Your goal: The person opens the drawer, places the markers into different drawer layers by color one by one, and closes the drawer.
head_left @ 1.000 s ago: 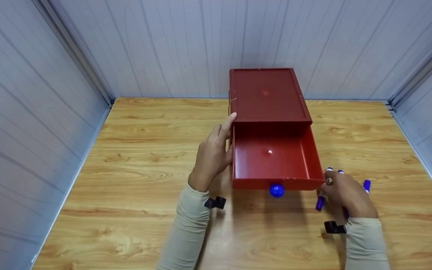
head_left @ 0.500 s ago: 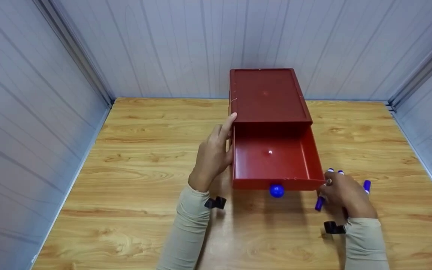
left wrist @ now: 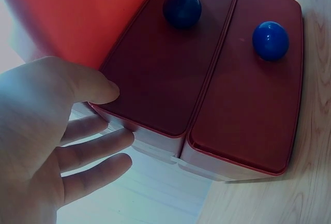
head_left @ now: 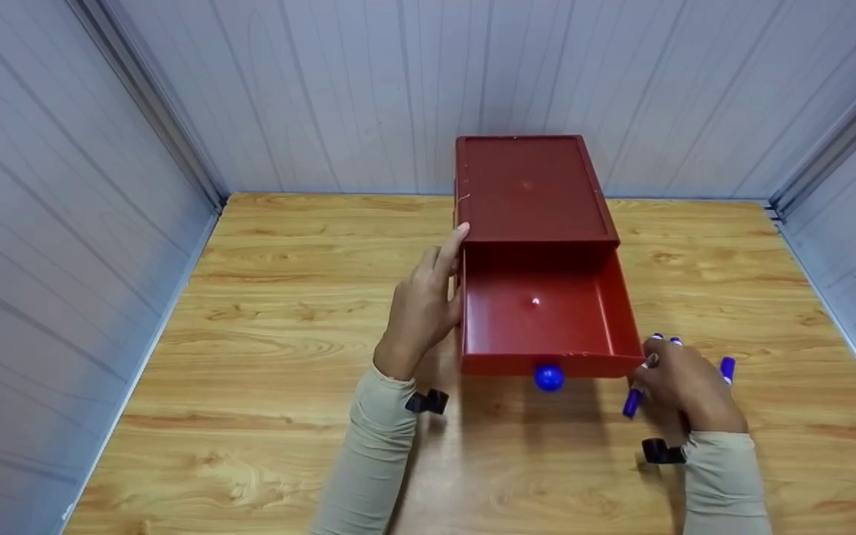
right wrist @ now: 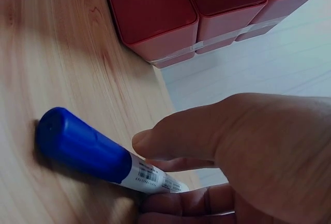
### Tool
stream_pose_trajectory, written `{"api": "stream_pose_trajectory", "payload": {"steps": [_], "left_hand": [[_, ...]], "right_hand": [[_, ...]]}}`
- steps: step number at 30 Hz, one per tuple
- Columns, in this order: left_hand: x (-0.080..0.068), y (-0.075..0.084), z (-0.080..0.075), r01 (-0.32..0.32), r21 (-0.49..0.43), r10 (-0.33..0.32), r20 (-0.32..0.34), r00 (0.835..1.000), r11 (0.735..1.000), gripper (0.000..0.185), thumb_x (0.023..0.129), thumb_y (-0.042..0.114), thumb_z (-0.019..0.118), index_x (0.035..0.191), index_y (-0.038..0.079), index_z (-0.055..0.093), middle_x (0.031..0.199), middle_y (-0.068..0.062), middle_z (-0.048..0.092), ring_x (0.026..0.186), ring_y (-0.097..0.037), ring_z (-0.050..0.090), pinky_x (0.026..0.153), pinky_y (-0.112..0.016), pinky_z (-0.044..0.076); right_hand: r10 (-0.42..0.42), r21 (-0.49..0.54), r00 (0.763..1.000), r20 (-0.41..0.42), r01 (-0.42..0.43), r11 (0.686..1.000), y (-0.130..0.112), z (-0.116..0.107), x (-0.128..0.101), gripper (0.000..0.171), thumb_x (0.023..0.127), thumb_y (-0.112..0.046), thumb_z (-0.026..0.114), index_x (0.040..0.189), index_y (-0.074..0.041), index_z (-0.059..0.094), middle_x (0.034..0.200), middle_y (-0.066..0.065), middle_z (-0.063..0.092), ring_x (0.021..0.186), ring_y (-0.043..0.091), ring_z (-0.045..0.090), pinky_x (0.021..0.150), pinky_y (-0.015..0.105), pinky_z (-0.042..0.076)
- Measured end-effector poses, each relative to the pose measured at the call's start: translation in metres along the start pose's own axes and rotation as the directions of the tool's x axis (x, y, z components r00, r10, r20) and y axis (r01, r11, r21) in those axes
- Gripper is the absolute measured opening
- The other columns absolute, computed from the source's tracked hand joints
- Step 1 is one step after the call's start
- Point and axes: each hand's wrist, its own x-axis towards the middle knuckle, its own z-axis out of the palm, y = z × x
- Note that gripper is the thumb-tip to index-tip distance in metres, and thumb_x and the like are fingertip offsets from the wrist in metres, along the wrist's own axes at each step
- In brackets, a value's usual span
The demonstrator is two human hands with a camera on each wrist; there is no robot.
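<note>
Seen from the head camera, a person is sitting at a wooden table (head_left: 287, 312) on which a red drawer box (head_left: 528, 189) is standing against the back wall, its top drawer (head_left: 547, 319) pulled out and its blue knob (head_left: 548, 377) facing the viewer. The left hand (head_left: 420, 308) is resting flat, fingers straight, against the left side of the box and drawer. The right hand (head_left: 684, 390) is lying on the table just right of the drawer's front corner, curling over several blue markers (head_left: 633, 401). In the left wrist view, the left hand (left wrist: 46, 146) is pressing on the box's edge, fingers (left wrist: 95, 149) extended and relaxed, with two drawer fronts and their knobs (left wrist: 270, 40) beside it. In the right wrist view, the right hand (right wrist: 243, 162) is closing thumb and fingers around a blue marker (right wrist: 98, 154) lying on the wood near the box's base (right wrist: 155, 14); how many markers it is actually gripping is hard to tell.
</note>
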Motion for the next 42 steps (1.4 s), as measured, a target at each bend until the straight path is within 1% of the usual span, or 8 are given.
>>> {"api": "stream_pose_trajectory", "payload": {"steps": [2,6,9,13,21,33,36,42], "left_hand": [[0.0,0.0,0.0,0.0,0.001,0.0,-0.002,1.0,1.0,0.076,0.09,0.01,0.066,0.156,0.027,0.031,0.095,-0.006,0.058,0.071,-0.019,0.055,0.053,-0.036,0.047],[0.001,0.0,0.0,-0.008,-0.005,0.008,-0.013,1.0,1.0,0.076,0.09,0.009,0.066,0.156,0.027,0.032,0.095,-0.006,0.058,0.07,-0.019,0.055,0.053,-0.036,0.047],[0.001,0.0,0.0,-0.017,-0.01,0.017,-0.018,1.0,1.0,0.075,0.091,0.009,0.066,0.156,0.027,0.032,0.096,-0.006,0.059,0.074,-0.019,0.057,0.054,-0.035,0.048],[0.001,0.0,0.0,-0.021,-0.012,0.021,-0.014,1.0,1.0,0.073,0.092,0.011,0.064,0.156,0.026,0.032,0.099,-0.006,0.059,0.079,-0.018,0.06,0.057,-0.035,0.05],[0.001,0.0,0.0,-0.008,-0.009,0.008,-0.005,1.0,1.0,0.077,0.09,0.01,0.066,0.157,0.027,0.031,0.1,-0.006,0.059,0.078,-0.018,0.06,0.057,-0.035,0.05],[0.001,0.001,-0.001,-0.009,-0.014,0.009,-0.003,1.0,1.0,0.079,0.089,0.008,0.065,0.157,0.028,0.03,0.098,-0.006,0.058,0.076,-0.018,0.058,0.055,-0.034,0.048],[0.001,0.0,-0.001,-0.009,-0.014,0.009,-0.003,1.0,1.0,0.079,0.089,0.008,0.065,0.157,0.028,0.03,0.099,-0.006,0.058,0.075,-0.017,0.058,0.054,-0.034,0.048],[0.0,-0.001,0.0,-0.013,-0.017,0.013,-0.005,1.0,1.0,0.078,0.089,0.009,0.067,0.157,0.027,0.031,0.099,-0.006,0.06,0.08,-0.018,0.059,0.057,-0.035,0.049]], "right_hand": [[-0.008,-0.001,1.0,-0.006,0.008,1.0,0.0,0.0,0.0,0.042,0.096,-0.041,0.065,0.118,-0.005,0.063,0.099,0.014,0.068,0.08,0.025,0.063,0.066,0.043,0.049],[-0.043,-0.016,0.998,-0.052,0.042,0.999,0.001,-0.001,0.0,0.038,0.094,-0.04,0.067,0.115,-0.007,0.063,0.099,0.014,0.069,0.081,0.026,0.064,0.066,0.042,0.048],[-0.073,-0.039,0.992,-0.101,0.07,0.997,0.002,-0.001,0.0,0.033,0.092,-0.036,0.068,0.11,-0.008,0.064,0.098,0.014,0.069,0.082,0.028,0.064,0.066,0.042,0.048],[-0.088,-0.049,0.987,-0.136,0.082,0.995,0.002,-0.001,0.001,0.028,0.091,-0.031,0.069,0.108,-0.008,0.064,0.099,0.017,0.069,0.083,0.031,0.065,0.066,0.044,0.049],[-0.084,-0.012,0.986,-0.145,0.083,0.996,0.002,-0.004,-0.001,0.028,0.091,-0.03,0.071,0.109,-0.009,0.062,0.091,0.01,0.067,0.073,0.024,0.06,0.061,0.038,0.046],[-0.089,0.013,0.98,-0.18,0.093,0.996,-0.003,-0.009,-0.005,0.03,0.093,-0.028,0.07,0.114,-0.008,0.062,0.093,0.01,0.065,0.076,0.025,0.058,0.061,0.036,0.044],[-0.1,0.016,0.973,-0.207,0.106,0.994,-0.005,-0.011,-0.006,0.03,0.094,-0.029,0.068,0.114,-0.007,0.063,0.092,0.01,0.064,0.076,0.025,0.057,0.061,0.036,0.044],[-0.117,0.015,0.96,-0.254,0.125,0.992,-0.008,-0.014,-0.012,0.033,0.098,-0.031,0.061,0.117,-0.004,0.062,0.093,0.012,0.064,0.073,0.024,0.057,0.058,0.035,0.044]]}}
